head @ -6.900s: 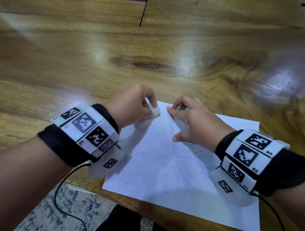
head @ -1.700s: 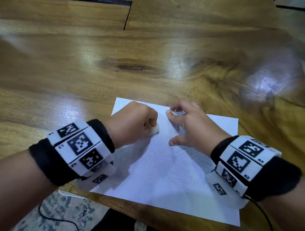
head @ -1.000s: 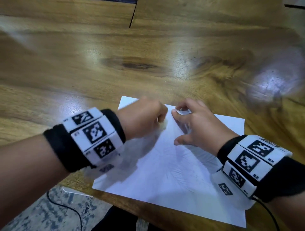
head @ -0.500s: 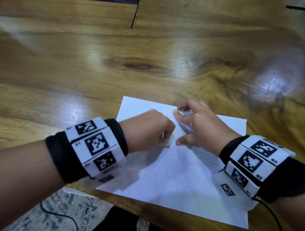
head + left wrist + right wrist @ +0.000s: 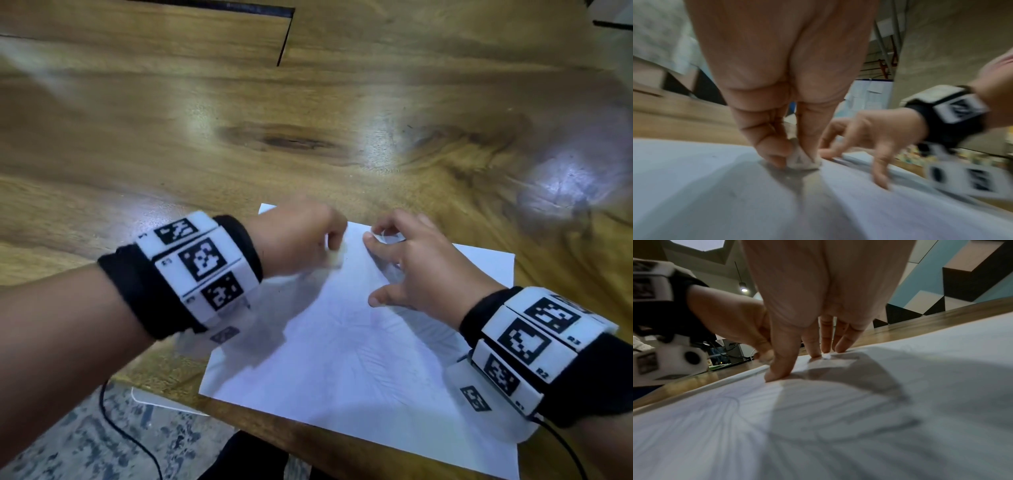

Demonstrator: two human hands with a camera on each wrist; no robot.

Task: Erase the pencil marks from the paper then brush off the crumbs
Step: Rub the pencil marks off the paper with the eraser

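Left hand [image 5: 294,240]: fingers curled, pinching a small white eraser [image 5: 803,160], its underside pressed to the sheet; outline blurred in the head view. Paper [image 5: 359,359]: white sheet lying flat at the near edge of the wooden worktop [image 5: 205,137], bearing faint grey pencil lines fanning out from a centre. Right hand [image 5: 421,270]: fingers spread and nearly straight, tips pressing the paper near its far edge, holding nothing, just beside the eraser.
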